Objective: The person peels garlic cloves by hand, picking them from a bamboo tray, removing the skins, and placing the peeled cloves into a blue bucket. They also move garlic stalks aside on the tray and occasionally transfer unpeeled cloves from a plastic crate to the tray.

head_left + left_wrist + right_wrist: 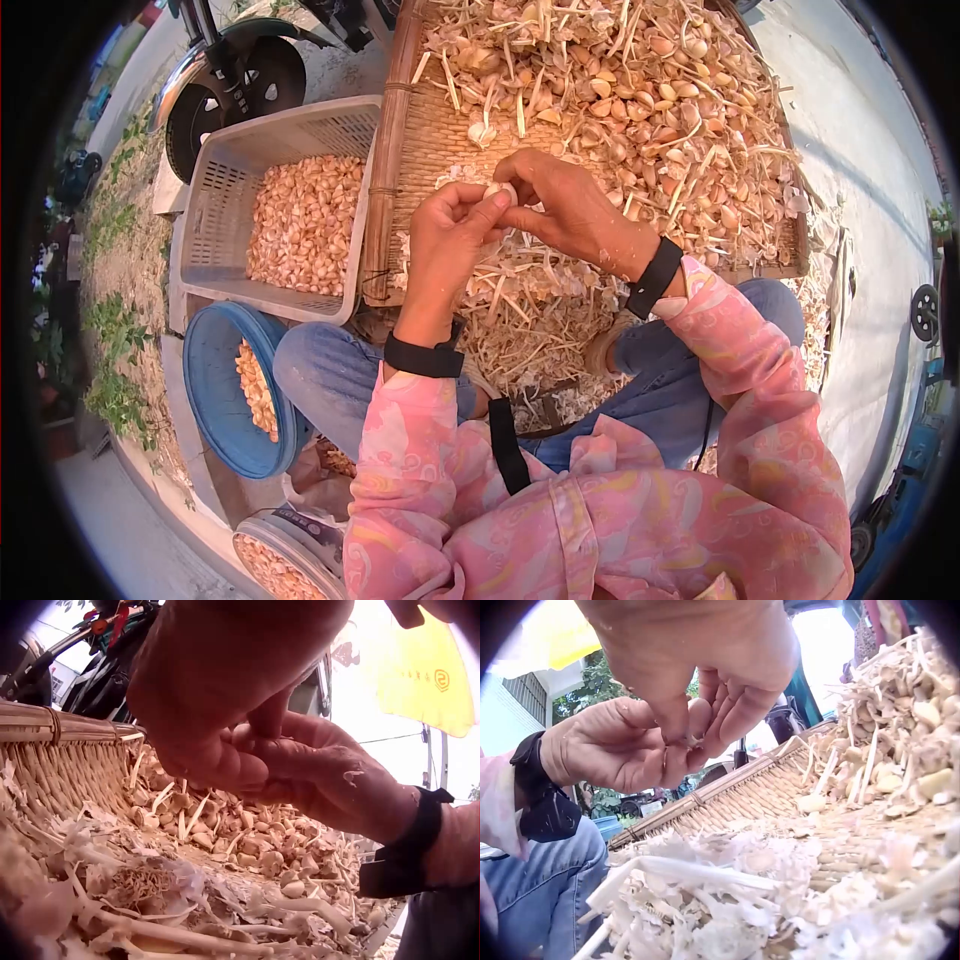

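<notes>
Both hands meet over a big woven bamboo tray (390,130) piled with garlic cloves and stalks (650,90). My left hand (450,235) and right hand (560,205) pinch one small piece of garlic (498,192) between their fingertips. In the right wrist view the garlic piece (693,739) shows as a pale bit between the fingers of the right hand (705,682) and the left hand (615,746). In the left wrist view the left hand (217,697) and right hand (322,776) press together and hide the piece. Dry skins and stems (520,310) lie under the hands.
A white plastic crate (215,200) with peeled cloves (305,220) stands left of the tray. A blue basin (215,390) with cloves sits near my left knee. Another container (285,560) of cloves is at the bottom left. A motorbike wheel (225,85) is behind the crate.
</notes>
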